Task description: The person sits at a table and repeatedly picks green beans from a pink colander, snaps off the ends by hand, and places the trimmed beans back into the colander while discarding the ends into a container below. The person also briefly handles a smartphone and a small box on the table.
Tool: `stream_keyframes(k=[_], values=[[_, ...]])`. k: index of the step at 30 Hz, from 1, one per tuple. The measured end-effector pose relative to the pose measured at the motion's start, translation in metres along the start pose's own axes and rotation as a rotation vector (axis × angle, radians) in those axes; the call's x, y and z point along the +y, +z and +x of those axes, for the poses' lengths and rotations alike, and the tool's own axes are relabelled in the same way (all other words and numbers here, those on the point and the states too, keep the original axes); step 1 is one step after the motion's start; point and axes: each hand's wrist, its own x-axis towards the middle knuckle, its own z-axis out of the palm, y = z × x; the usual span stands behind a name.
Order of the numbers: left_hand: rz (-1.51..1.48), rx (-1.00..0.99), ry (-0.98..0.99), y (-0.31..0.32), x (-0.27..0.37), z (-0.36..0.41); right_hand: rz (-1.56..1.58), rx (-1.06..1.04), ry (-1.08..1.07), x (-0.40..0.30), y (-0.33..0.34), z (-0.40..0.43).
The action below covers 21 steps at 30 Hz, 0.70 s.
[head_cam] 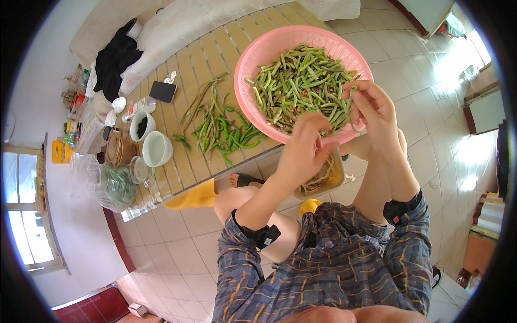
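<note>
A pink plastic colander (248,101) holds many snapped green bean pieces (301,80) with some loose beans among them. Over its right rim, my right hand (373,109) pinches a long green bean pod (349,107) between thumb and fingers. My left hand (305,149) is at the near rim, fingers curled over the bean pieces; whether it holds anything is hidden. Left of the colander, green chili peppers (230,135) and long bean pods (206,117) lie on the slatted table (194,68). Below my left hand is a yellowish bin (337,177) with stringy scraps in it.
At the table's left stand two white bowls (157,149), one behind with dark contents, a glass mug (141,170), a brown lidded pot (120,148) and a plastic bag of greens (117,185). A black phone (163,92) and a plastic bottle (139,108) lie farther back.
</note>
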Motion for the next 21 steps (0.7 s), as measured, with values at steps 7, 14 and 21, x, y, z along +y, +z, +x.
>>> stream_keyframes(k=[7, 14, 21], values=[[-0.162, -0.030, -0.146, 0.006, -0.010, 0.012, 0.460, -0.159, 0.025, 0.005, 0.009, -0.012], [-0.253, 0.170, -0.142, -0.001, -0.021, 0.016, 0.006, -0.148, -0.206, 0.013, 0.015, -0.020], [-0.228, 0.217, 0.014, -0.005, -0.022, 0.025, -0.098, -0.041, -0.173, 0.032, 0.027, -0.027]])
